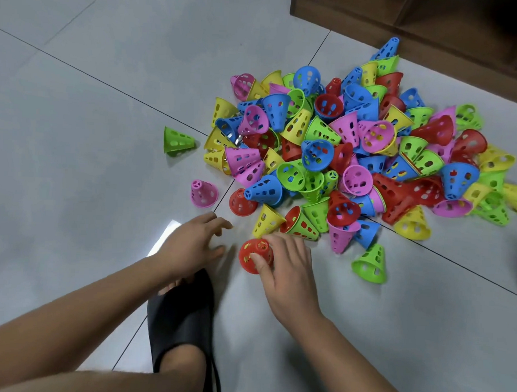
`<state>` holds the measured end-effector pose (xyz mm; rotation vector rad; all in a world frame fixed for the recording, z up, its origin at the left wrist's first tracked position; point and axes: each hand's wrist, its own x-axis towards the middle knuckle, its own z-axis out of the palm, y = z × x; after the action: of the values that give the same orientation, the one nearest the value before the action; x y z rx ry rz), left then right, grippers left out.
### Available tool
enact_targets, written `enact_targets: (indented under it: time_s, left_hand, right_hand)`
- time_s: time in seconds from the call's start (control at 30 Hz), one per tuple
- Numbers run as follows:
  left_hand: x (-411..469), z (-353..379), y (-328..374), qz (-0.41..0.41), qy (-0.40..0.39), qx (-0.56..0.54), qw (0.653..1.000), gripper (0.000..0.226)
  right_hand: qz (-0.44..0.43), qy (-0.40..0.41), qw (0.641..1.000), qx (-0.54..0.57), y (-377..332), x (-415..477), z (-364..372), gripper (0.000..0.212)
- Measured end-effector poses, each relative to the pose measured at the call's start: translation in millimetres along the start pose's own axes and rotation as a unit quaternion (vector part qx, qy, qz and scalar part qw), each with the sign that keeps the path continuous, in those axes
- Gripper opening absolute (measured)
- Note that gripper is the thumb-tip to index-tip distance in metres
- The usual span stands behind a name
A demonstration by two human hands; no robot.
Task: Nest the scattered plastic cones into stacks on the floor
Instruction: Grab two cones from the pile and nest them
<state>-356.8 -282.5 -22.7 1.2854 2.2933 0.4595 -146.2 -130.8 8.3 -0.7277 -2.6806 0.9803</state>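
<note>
We are looking down at the grey tiled floor (79,101), where the pile of cones (355,146) is sprawling near a wooden cabinet (418,22). Our foot is sitting in a black slipper (179,325). Our right hand (287,270) is gripping a red cone (253,254) on the floor just before the pile, thumb and fingers curled round it. Our left hand (191,243) is hovering beside it, fingers loosely spread, holding nothing.

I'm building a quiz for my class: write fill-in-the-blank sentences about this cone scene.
1. The cone in the right hand is ___.
2. The left hand holds ___.
3. The slipper is ___.
4. The leftmost cone is ___.
Missing words: red; nothing; black; green.
</note>
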Motion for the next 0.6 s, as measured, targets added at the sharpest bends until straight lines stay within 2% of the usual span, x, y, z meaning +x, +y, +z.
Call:
enact_targets:
  time_s: [0.2,0.3,0.37,0.47,0.6]
  left_hand:
    - [14.1,-27.3,-22.7,-0.039,0.152,0.014,0.987,0.043]
    - [24.8,-35.2,-27.4,-0.054,0.204,0.022,0.977,0.05]
    - [31.1,-36.2,-32.2,-0.063,0.19,0.014,0.98,0.057]
    - [35.8,-31.0,-37.5,-0.072,0.131,-0.002,0.989,0.057]
    - [27.3,-29.3,-38.7,-0.064,0.095,0.004,0.993,0.045]
  right_hand:
    - [-0.009,-0.047,0.998,-0.038,12.0,-1.5,20.5,0.031]
    - [0.001,-0.037,0.999,-0.005,12.3,3.4,13.5,0.029]
    - [0.015,-0.008,1.0,0.014,14.0,14.1,6.3,0.029]
    - [0.031,0.022,0.999,-0.028,24.8,38.4,4.6,0.025]
    - [0.038,-0.044,0.993,-0.099,35.4,58.0,10.0,0.02]
